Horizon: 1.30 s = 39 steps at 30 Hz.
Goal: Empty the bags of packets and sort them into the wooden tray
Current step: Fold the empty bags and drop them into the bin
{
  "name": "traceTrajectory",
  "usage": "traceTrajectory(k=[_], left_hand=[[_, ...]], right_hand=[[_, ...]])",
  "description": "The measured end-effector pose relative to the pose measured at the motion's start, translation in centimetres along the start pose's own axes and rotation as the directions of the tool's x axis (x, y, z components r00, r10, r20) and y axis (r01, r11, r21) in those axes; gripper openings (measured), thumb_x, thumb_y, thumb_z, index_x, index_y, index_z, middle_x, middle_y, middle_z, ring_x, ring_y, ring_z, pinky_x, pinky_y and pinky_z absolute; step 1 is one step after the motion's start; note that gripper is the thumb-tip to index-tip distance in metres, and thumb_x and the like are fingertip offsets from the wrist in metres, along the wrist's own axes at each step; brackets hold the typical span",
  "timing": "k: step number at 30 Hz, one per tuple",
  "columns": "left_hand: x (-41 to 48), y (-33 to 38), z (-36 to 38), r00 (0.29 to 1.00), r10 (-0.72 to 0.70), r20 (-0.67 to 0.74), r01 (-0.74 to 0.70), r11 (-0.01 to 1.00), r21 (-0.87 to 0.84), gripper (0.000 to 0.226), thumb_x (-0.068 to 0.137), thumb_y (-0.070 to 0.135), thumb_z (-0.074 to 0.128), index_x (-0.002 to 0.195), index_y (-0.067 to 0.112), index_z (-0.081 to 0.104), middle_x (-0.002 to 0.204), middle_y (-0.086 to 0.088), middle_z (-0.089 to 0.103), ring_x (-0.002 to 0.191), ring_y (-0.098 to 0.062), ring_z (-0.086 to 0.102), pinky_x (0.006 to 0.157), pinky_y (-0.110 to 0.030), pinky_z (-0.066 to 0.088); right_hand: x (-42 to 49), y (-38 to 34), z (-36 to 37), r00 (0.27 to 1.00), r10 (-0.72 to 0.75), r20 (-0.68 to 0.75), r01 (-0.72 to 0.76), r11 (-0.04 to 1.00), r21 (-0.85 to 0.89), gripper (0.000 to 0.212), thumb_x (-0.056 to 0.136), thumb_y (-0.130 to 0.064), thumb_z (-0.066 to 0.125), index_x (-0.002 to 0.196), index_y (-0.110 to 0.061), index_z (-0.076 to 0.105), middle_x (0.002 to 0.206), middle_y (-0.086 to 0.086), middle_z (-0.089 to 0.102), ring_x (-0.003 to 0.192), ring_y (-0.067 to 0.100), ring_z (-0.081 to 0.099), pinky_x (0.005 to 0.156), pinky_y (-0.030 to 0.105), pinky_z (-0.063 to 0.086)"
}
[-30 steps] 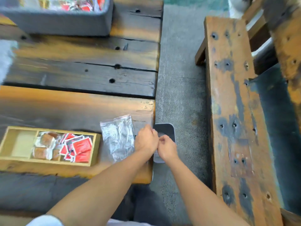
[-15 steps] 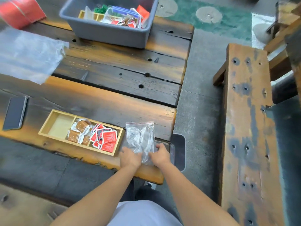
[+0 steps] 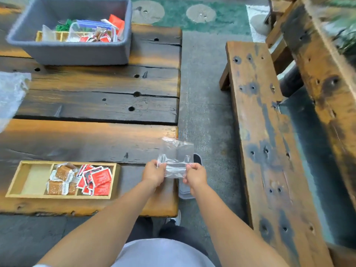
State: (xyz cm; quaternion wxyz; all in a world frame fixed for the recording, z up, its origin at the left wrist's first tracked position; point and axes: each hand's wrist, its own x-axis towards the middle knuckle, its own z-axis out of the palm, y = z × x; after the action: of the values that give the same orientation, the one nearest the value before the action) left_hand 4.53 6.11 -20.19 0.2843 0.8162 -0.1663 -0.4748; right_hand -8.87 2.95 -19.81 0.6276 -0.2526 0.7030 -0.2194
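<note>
Pinching the clear bag (image 3: 176, 157) by its near edge, the left hand (image 3: 154, 171) and right hand (image 3: 195, 175) hold it stretched between them at lower centre of the frame, fingers of both curled onto the plastic. The bag looks empty, since the floor shows through it. It hangs just past the table's (image 3: 86, 139) right edge and above a dark tub (image 3: 185, 191) on the floor, probably so it can be dropped there as waste. The tray (image 3: 35, 179) lies at lower left, close to the table's near edge. Its left compartment is bare, brown packets (image 3: 59, 180) fill the middle one and red packets (image 3: 96, 180) the right one, so that sorting seems done for this bag. At upper left a grey bin (image 3: 77, 53) holds more bagged packets, likely the next ones to empty. Bare planks between tray and bin leave an open path for reaching. A strip of floor separates the table from the bench (image 3: 260, 132) at right, giving the right arm room. More clear plastic (image 3: 11, 93) lies at the left edge.
</note>
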Motion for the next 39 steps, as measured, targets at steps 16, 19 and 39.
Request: traceTrajectory(k=[16,19,39], left_hand=[[6.1,3.3,16.1,0.996,0.020,0.088,-0.080,0.656,0.751,0.031,0.088,0.018,0.054,0.116,0.007,0.064,0.120,-0.019,0.064,0.110,-0.038,0.062,0.088,-0.041,0.053],[10.0,1.3,19.0,0.997,-0.068,0.045,0.009,0.639,0.769,0.033,0.087,0.019,0.056,0.117,0.009,0.063,0.123,-0.016,0.063,0.111,-0.037,0.062,0.091,-0.041,0.053],[21.3,-10.5,26.9,0.972,-0.229,-0.057,0.172,0.523,0.835,0.028,0.088,0.027,0.055,0.109,0.010,0.060,0.114,-0.013,0.065,0.101,-0.034,0.063,0.080,-0.037,0.051]], right_hand=[[9.8,6.4,-8.6,0.863,0.505,0.009,-0.465,0.788,0.402,0.020,0.098,0.002,0.050,0.079,-0.005,0.049,0.055,0.006,0.041,0.047,0.013,0.036,0.031,0.018,0.028],[13.6,8.9,-8.1,0.816,0.576,0.044,-0.530,0.716,0.454,0.020,0.098,0.003,0.050,0.078,-0.003,0.050,0.054,0.006,0.042,0.047,0.013,0.036,0.031,0.018,0.028],[28.3,20.6,-5.1,0.716,0.689,0.111,-0.644,0.590,0.487,0.015,0.097,-0.009,0.055,0.088,0.003,0.056,0.062,0.010,0.050,0.046,0.014,0.042,0.032,0.017,0.034]])
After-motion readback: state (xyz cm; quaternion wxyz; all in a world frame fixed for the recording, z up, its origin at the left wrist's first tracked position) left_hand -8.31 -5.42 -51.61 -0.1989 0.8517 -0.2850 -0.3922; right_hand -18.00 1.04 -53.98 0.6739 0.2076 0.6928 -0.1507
